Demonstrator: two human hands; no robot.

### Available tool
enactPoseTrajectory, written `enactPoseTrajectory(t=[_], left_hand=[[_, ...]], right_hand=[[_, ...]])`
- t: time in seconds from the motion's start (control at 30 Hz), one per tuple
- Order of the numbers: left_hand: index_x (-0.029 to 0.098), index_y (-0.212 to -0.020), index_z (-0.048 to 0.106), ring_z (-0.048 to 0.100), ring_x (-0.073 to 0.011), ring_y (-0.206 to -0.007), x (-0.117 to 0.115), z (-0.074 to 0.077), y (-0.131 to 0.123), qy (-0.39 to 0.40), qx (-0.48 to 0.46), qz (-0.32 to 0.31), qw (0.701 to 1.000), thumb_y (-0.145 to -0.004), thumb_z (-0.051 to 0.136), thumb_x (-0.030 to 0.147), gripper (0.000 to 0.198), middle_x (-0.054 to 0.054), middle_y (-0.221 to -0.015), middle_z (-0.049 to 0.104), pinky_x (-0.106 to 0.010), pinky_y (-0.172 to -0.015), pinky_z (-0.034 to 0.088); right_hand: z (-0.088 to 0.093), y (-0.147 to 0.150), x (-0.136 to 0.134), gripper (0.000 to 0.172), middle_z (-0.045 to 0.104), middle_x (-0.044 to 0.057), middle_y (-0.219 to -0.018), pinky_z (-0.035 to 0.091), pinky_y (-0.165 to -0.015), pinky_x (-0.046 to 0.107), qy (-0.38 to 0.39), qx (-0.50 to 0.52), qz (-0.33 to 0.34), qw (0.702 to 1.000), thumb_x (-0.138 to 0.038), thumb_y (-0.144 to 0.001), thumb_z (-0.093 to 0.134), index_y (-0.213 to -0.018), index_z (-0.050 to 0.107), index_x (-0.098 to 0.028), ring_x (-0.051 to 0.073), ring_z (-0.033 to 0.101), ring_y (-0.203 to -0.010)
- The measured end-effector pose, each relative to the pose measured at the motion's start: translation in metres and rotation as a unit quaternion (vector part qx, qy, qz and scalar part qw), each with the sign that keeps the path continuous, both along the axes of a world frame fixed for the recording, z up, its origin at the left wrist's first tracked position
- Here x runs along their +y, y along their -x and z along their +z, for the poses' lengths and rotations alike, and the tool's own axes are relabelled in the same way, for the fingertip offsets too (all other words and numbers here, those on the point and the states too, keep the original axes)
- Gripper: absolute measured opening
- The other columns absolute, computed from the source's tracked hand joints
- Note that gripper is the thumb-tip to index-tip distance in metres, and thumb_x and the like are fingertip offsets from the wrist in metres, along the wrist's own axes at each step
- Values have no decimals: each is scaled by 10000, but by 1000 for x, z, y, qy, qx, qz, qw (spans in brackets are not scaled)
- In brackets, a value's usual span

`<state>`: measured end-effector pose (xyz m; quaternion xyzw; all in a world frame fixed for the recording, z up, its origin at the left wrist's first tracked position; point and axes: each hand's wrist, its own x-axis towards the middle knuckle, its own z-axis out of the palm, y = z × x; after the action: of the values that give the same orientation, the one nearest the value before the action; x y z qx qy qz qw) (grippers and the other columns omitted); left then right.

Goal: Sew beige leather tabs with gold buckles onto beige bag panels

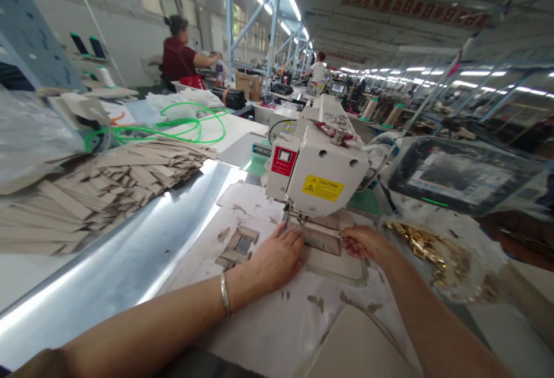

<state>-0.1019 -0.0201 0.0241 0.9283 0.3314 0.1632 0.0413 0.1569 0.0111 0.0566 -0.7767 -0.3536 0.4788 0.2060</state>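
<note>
A beige strip [318,225] lies across the slotted template [322,243] under the head of a white sewing machine [324,176]. My left hand [279,258], with a bracelet at its wrist, rests flat at the strip's left end, fingers stretched toward the needle area. At the other end my right hand [361,242] is closed in a pinch on the strip; its fingertips partly cover that end. Left of my left hand, a small square cut-out frame [243,243] sits on the white work sheet [194,285]. A beige panel [357,346] lies nearest me.
Many loose beige strips [116,184] are heaped on the left beside a shiny metal plate [130,257]. Gold-coloured metal pieces [433,251] lie in plastic at right, below a plastic-covered control screen [459,173]. Green tubing [190,130] coils behind. A co-worker [179,57] sits farther back.
</note>
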Motion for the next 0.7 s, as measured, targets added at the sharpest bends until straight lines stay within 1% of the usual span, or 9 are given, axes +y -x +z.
enactPoseTrajectory(t=[0.1, 0.23, 0.37, 0.4, 0.47, 0.53, 0.57, 0.63, 0.7], left_hand=[[117, -1214, 528, 511, -258, -1266, -11, 5, -6, 9, -1, -18, 1000, -901, 552, 247, 340, -153, -1311, 574, -465, -1176, 255], [117, -1173, 548, 514, -258, -1258, -17, 8, -12, 5, 0, -36, 999, -899, 562, 245, 303, -152, -1287, 584, -466, -1179, 253], [119, -1122, 576, 543, -260, -1196, -24, 12, -19, 24, 4, -47, 999, -904, 557, 225, 244, -133, -1180, 619, -470, -1167, 272], [123, -1092, 590, 561, -257, -1156, -27, 15, -22, 35, 4, -50, 998, -910, 546, 223, 212, -124, -1136, 627, -464, -1150, 299], [127, -1047, 611, 586, -251, -1072, -37, 21, -30, 64, -1, -62, 996, -922, 536, 249, 190, -113, -1068, 629, -429, -1069, 399], [133, -1027, 624, 596, -246, -1012, -48, 28, -40, 102, 0, -92, 990, -917, 560, 311, 219, -109, -1039, 624, -375, -950, 480], [134, -1038, 625, 597, -247, -1000, -54, 30, -46, 119, 3, -112, 987, -902, 587, 351, 259, -111, -1040, 623, -359, -912, 495], [124, -1076, 623, 593, -267, -1016, -63, 31, -60, 138, 19, -142, 980, -853, 654, 436, 385, -124, -1055, 627, -367, -911, 491], [99, -1095, 623, 584, -301, -1048, -69, 29, -75, 146, 43, -144, 978, -811, 694, 491, 489, -147, -1075, 631, -403, -937, 476]], right_hand=[[1, -11, -6, 155, 623, 2, -554, 440, -442, 187, 6, 0, -27, 1000, -167, -867, 559, -714, 562, -143, 84, 569, -411], [2, -24, -15, 112, 642, 7, -579, 449, -459, 194, -11, 4, -44, 999, -163, -852, 579, -743, 587, -135, 90, 584, -439], [1, -27, -19, 97, 636, 9, -567, 455, -471, 206, -38, 0, -43, 998, -138, -826, 609, -731, 588, -136, 103, 587, -442], [1, -26, -19, 100, 631, 5, -559, 453, -470, 206, -40, -1, -44, 998, -130, -824, 611, -728, 585, -138, 103, 584, -437], [1, -24, -19, 106, 624, -2, -548, 452, -468, 203, -41, 2, -48, 998, -117, -829, 605, -729, 578, -141, 101, 582, -432], [2, -22, -19, 99, 624, -4, -544, 458, -472, 201, -47, 3, -49, 998, -112, -836, 603, -744, 579, -141, 101, 586, -435], [3, -21, -20, 94, 624, -3, -541, 461, -475, 200, -51, 1, -49, 997, -112, -838, 604, -751, 580, -141, 102, 589, -438], [5, -19, -23, 96, 621, -7, -532, 464, -479, 195, -63, -5, -48, 997, -112, -840, 611, -755, 577, -141, 100, 591, -440], [6, -17, -28, 117, 618, -10, -520, 459, -472, 190, -73, -16, -46, 996, -110, -838, 619, -738, 569, -145, 97, 582, -427]])
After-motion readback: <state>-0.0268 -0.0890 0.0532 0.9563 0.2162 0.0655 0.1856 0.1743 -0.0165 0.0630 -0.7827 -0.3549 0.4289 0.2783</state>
